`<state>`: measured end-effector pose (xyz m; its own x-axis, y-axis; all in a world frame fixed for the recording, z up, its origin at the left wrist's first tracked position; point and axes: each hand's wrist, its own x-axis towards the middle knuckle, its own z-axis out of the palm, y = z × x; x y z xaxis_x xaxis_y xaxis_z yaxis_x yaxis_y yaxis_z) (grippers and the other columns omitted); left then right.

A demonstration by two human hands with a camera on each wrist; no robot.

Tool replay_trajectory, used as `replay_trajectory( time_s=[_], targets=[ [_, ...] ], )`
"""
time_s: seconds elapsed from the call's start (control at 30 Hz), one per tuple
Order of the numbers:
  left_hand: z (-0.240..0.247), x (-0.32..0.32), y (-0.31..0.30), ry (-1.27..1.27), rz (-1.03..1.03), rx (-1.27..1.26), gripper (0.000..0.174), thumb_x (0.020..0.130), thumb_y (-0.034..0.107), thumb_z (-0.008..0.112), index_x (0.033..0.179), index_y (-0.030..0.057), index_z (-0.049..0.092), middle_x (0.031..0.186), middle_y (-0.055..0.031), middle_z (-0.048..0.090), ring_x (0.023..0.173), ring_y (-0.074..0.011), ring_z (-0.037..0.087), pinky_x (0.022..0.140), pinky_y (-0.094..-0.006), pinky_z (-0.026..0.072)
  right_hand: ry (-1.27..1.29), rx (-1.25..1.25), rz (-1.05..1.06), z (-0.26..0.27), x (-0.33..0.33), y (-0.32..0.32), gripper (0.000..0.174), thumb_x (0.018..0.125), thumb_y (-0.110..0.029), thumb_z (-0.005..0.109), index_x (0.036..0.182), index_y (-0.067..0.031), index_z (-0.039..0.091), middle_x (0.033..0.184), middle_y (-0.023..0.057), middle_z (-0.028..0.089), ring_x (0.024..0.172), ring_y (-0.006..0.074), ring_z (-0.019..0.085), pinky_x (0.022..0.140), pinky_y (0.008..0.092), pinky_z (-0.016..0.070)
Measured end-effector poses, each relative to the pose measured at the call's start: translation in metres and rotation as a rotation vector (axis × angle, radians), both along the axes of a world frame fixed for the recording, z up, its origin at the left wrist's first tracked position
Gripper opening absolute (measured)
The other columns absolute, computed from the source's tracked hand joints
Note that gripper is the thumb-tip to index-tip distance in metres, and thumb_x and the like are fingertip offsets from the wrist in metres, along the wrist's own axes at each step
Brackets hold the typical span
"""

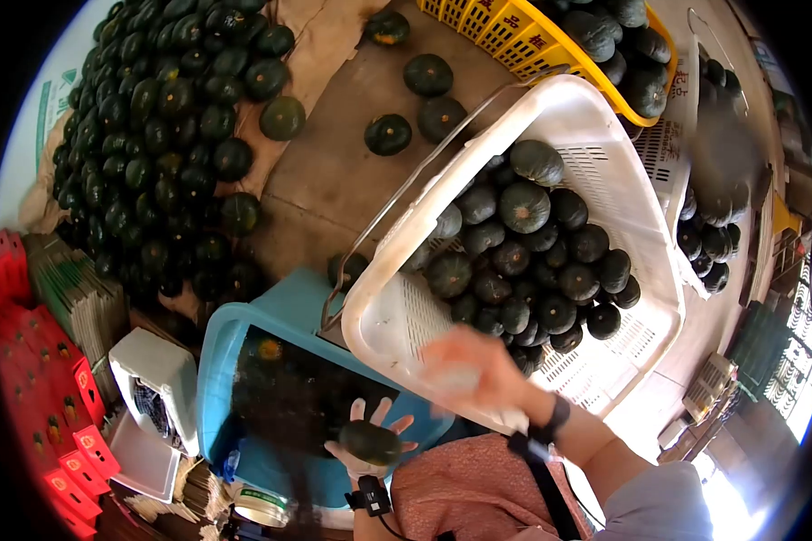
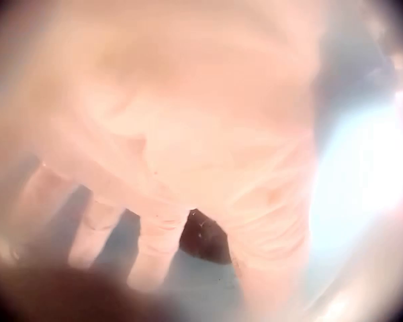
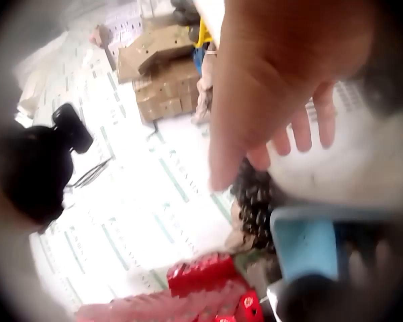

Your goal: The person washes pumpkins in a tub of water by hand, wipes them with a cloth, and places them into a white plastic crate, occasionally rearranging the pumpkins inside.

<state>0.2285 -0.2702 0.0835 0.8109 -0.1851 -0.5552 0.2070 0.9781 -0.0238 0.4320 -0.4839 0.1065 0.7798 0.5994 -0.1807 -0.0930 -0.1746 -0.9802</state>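
Note:
My left hand (image 1: 366,444), fingers spread about it, holds a dark green squash (image 1: 370,443) over the near side of a blue tub (image 1: 221,361). In the left wrist view that hand (image 2: 188,154) fills most of the picture, and a dark piece of the squash (image 2: 205,238) shows between thumb and forefinger. My right hand (image 1: 474,370), blurred, is over the near edge of a white plastic basket (image 1: 406,316) piled with small dark squashes (image 1: 541,239). Seen from its wrist, the right hand (image 3: 282,87) has loosely extended fingers with nothing between them.
At the left lies a big heap of squashes (image 1: 162,153), with a few loose ones (image 1: 429,75) on the floor. A yellow crate (image 1: 514,45) of squashes stands beyond the basket. Red boxes (image 1: 45,397) and a white foam box (image 1: 153,356) are left of the tub.

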Motion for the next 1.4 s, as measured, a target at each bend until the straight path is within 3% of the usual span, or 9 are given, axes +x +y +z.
replay_trajectory(
  time_s=[0.13, 0.43, 0.57, 0.67, 0.83, 0.93, 1.0, 1.27, 1.4],
  targets=[
    [-0.074, -0.091, 0.029, 0.621, 0.361, 0.004, 0.066, 0.078, 0.047, 0.076, 0.132, 0.0202, 0.048, 0.136, -0.0082, 0.051, 0.118, -0.0324, 0.054, 0.087, -0.0576, 0.0521, -0.375, -0.633, -0.291, -0.136, 0.07, -0.009, 0.057, 0.069, -0.007, 0.071, 0.123, -0.0063, 0.052, 0.122, 0.0086, 0.053, 0.117, 0.03, 0.047, 0.09, 0.0443, 0.0467],
    [-0.088, -0.011, -0.003, 0.838, -0.324, 0.854, 0.066, 0.079, -0.003, 0.066, 0.138, 0.013, 0.04, 0.124, -0.0105, 0.051, 0.114, -0.0232, 0.05, 0.087, -0.0418, 0.0513, -0.238, -1.058, -0.061, -0.194, 0.093, 0.005, 0.063, 0.059, -0.011, 0.076, 0.115, -0.0055, 0.047, 0.111, 0.0144, 0.052, 0.112, 0.0316, 0.049, 0.084, 0.0424, 0.0496],
    [-0.076, -0.011, -0.015, 0.795, -0.269, 0.879, 0.074, 0.079, -0.001, 0.067, 0.144, 0.0155, 0.035, 0.133, -0.0116, 0.047, 0.114, -0.0227, 0.051, 0.085, -0.0405, 0.0516, 0.468, -0.201, -0.678, -0.139, 0.03, -0.041, 0.07, 0.065, -0.014, 0.083, 0.121, -0.0006, 0.044, 0.112, 0.0154, 0.061, 0.102, 0.0262, 0.063, 0.085, 0.0368, 0.0529],
    [-0.032, 0.012, -0.025, 0.697, -0.141, 0.796, 0.069, 0.09, 0.048, 0.06, 0.149, 0.0266, 0.031, 0.149, -0.0137, 0.035, 0.125, -0.0315, 0.044, 0.105, -0.0537, 0.0313, 0.523, 0.203, -0.536, -0.03, -0.021, -0.044, 0.076, 0.069, -0.011, 0.085, 0.128, -0.0065, 0.038, 0.118, 0.011, 0.057, 0.105, 0.0204, 0.06, 0.086, 0.0371, 0.0532],
    [0.009, 0.01, -0.03, 0.067, 0.032, 0.466, 0.074, 0.087, 0.071, 0.044, 0.144, 0.0234, 0.041, 0.141, -0.01, 0.048, 0.124, -0.0387, 0.047, 0.098, -0.0564, 0.044, 0.173, -0.175, 0.119, 0.02, -0.01, -0.042, 0.074, 0.069, -0.035, 0.087, 0.127, -0.0044, 0.053, 0.125, 0.0151, 0.052, 0.121, 0.0311, 0.05, 0.102, 0.0389, 0.0419],
    [-0.006, -0.028, -0.007, 0.145, 0.117, 0.263, 0.083, 0.076, 0.069, 0.064, 0.143, 0.0246, 0.041, 0.136, -0.0098, 0.052, 0.126, -0.0429, 0.045, 0.091, -0.053, 0.0506, 0.263, -0.493, -0.866, -0.089, 0.04, -0.083, 0.063, 0.074, -0.023, 0.08, 0.125, -0.0007, 0.05, 0.116, 0.0171, 0.053, 0.107, 0.031, 0.051, 0.091, 0.0437, 0.0444],
    [-0.046, -0.052, 0.01, 0.318, 0.187, 0.236, 0.068, 0.079, 0.056, 0.071, 0.133, 0.0204, 0.05, 0.134, -0.0073, 0.053, 0.124, -0.0377, 0.048, 0.088, -0.0471, 0.0538, -0.179, -0.884, -0.874, -0.17, 0.073, -0.137, 0.081, 0.068, -0.027, 0.08, 0.133, 0.0006, 0.04, 0.126, 0.0223, 0.046, 0.121, 0.0402, 0.04, 0.103, 0.0453, 0.0353],
    [-0.08, 0.011, -0.002, 0.99, -0.423, 0.941, 0.058, 0.085, 0.025, 0.069, 0.136, 0.0168, 0.042, 0.125, -0.0075, 0.054, 0.119, -0.0302, 0.048, 0.087, -0.0488, 0.0485, 0.321, -1.108, -0.709, -0.2, 0.114, -0.159, 0.09, 0.055, -0.037, 0.084, 0.127, 0.0035, 0.048, 0.128, 0.0274, 0.046, 0.127, 0.0396, 0.037, 0.103, 0.0416, 0.0384],
    [-0.044, 0.022, -0.02, 0.967, -0.262, 1.055, 0.066, 0.085, 0.024, 0.068, 0.142, 0.0218, 0.035, 0.125, -0.0072, 0.053, 0.117, -0.0275, 0.047, 0.084, -0.0483, 0.0462, 0.147, -0.939, -0.688, -0.158, 0.087, -0.14, 0.073, 0.055, -0.033, 0.088, 0.11, 0.0021, 0.054, 0.111, 0.0181, 0.059, 0.093, 0.0327, 0.062, 0.083, 0.0364, 0.0516]
  ],
)
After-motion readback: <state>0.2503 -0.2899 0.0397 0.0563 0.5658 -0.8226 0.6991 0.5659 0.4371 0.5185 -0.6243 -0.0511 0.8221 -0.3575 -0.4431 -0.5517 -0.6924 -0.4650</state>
